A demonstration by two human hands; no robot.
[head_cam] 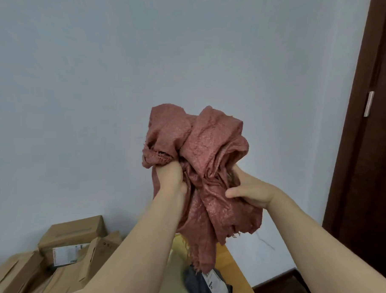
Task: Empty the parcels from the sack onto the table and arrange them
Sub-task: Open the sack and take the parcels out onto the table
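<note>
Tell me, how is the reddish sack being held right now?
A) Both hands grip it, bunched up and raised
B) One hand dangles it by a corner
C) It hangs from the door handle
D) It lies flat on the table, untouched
A: the left hand and the right hand both curl their fingers into the crumpled sack, holding it up in the air.
</note>
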